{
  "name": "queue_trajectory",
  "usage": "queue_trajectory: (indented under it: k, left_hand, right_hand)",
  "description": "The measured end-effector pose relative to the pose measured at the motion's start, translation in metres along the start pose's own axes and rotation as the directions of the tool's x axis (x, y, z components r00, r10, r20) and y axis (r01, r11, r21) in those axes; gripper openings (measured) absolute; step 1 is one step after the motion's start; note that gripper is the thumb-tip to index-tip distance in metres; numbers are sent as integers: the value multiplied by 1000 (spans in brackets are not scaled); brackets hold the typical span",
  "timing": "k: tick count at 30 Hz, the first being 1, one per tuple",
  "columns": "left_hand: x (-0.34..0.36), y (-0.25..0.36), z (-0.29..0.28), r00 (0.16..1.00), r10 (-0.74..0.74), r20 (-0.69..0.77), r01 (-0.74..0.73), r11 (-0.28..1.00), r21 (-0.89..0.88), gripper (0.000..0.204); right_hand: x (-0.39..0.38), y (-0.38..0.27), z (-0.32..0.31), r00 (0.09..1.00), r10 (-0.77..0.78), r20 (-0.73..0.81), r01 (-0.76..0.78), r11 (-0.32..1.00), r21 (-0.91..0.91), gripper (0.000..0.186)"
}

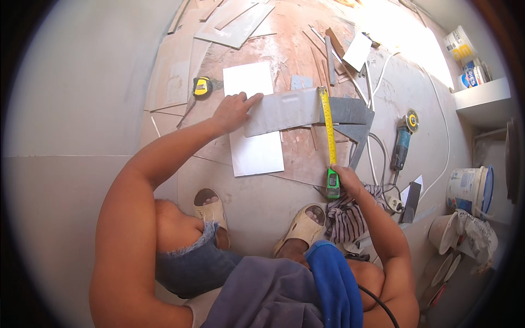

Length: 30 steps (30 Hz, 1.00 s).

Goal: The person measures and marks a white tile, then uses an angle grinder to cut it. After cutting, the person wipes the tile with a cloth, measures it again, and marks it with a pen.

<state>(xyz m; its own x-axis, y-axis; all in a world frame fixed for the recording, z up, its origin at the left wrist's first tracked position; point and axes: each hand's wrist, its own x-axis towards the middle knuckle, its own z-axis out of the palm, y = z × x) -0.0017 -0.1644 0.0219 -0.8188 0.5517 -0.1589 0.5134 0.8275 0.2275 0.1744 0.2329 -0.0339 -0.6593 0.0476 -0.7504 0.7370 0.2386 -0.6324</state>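
Note:
A long grey tile strip point(281, 112) lies across a white tile point(257, 158) on the floor in front of me. At the strip's left end is my left hand point(238, 112), its fingers bent over the edge and holding it. My right hand point(344, 176) grips a green tape measure point(332, 183). The yellow blade point(328, 123) is drawn out away from me, across the strip's right end to its far edge. Beyond the blade lies a darker grey tile piece point(347, 111), partly over another dark offcut point(355, 134).
A second yellow tape measure point(202, 87) lies at the left. To the right are an angle grinder point(403, 142) with its cord, a striped cloth point(350, 216) and several buckets point(466, 188). Tile offcuts point(235, 22) are scattered at the back. My sandalled feet point(303, 227) are close by.

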Motion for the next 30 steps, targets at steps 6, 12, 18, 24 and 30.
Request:
queue_trajectory:
  k: [6,12,18,24,30]
  left_hand:
    - [6,-12,15,997,-51,-59,42,987,-152,43]
    - [15,-20,30,964,-249,94,266,883,-386,43]
    - [13,-8,31,940,-315,135,342,876,-339,53]
    - [6,4,15,782,-398,480,624,503,-598,55]
    - [-24,-33,22,577,531,621,799,-206,-565,41]
  right_hand:
    - [-1,-4,1,1000,7,-4,-7,1000,27,40]
    - [-2,-3,0,1000,3,-8,-3,998,62,42]
    - [-1,-3,-2,997,4,81,-25,966,256,37]
    - [-10,-25,-7,981,-87,175,-40,785,618,32]
    - [-10,-60,-19,963,-207,172,23,700,714,41]
